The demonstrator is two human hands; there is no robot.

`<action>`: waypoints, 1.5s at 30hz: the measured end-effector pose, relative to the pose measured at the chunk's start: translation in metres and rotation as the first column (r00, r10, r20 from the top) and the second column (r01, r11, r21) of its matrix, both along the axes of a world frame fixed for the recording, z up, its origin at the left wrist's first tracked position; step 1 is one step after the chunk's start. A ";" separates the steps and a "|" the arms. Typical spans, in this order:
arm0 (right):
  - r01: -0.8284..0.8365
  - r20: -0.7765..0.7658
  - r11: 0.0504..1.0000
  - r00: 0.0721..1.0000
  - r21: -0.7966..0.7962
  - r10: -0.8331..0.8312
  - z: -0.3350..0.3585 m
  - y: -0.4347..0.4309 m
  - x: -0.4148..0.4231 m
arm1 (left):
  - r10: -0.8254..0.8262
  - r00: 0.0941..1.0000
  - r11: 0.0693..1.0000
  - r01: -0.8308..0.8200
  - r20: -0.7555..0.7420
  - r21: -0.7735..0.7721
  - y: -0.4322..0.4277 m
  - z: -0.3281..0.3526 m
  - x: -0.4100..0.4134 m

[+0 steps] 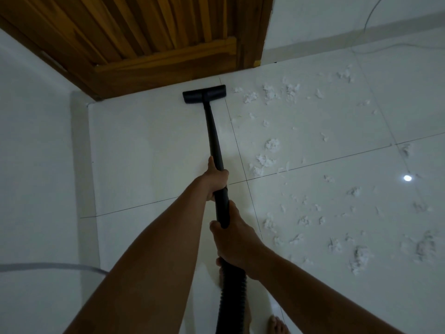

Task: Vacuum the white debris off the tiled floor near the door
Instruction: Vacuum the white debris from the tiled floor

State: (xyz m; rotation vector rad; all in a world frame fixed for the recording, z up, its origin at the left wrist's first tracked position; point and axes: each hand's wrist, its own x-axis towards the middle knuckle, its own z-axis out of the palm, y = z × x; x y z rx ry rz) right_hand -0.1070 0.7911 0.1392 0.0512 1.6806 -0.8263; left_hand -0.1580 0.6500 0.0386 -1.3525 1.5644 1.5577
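My left hand and my right hand, nearer me, both wrap the vacuum pipe. The nozzle sits on the floor just before the door. The white debris lies rightward of the door. Best practice: sweep right slowly, nozzle flat.

We are seeing the left forearm and right forearm bare from the near edge to the wrists, with the left hand and right hand likewise uncovered. A bare foot is showing its toes at the near edge.
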 end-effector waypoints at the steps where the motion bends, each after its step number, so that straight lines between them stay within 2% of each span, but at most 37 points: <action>1: -0.013 -0.009 1.000 1.000 0.001 0.013 0.007 0.005 0.002 | -0.002 1.000 1.000 0.002 0.010 0.008 0.005 0.007 0.003; 5: -0.044 -0.055 0.999 0.998 0.004 0.044 0.039 0.018 0.006 | -0.022 0.999 0.999 0.021 0.033 0.029 0.019 0.036 0.012; 15: -0.038 -0.033 0.999 0.999 0.038 0.039 0.088 0.015 0.012 | -0.044 0.997 0.996 0.039 0.064 0.076 0.023 0.076 0.021; 26: 0.030 0.032 0.999 0.999 0.023 -0.031 0.068 -0.011 0.019 | -0.081 0.996 0.996 0.079 0.045 0.048 -0.003 0.053 0.021; 45: -0.040 -0.079 0.998 0.996 0.040 0.043 0.045 -0.053 -0.025 | -0.081 0.997 0.996 0.080 0.017 0.050 -0.048 0.027 -0.028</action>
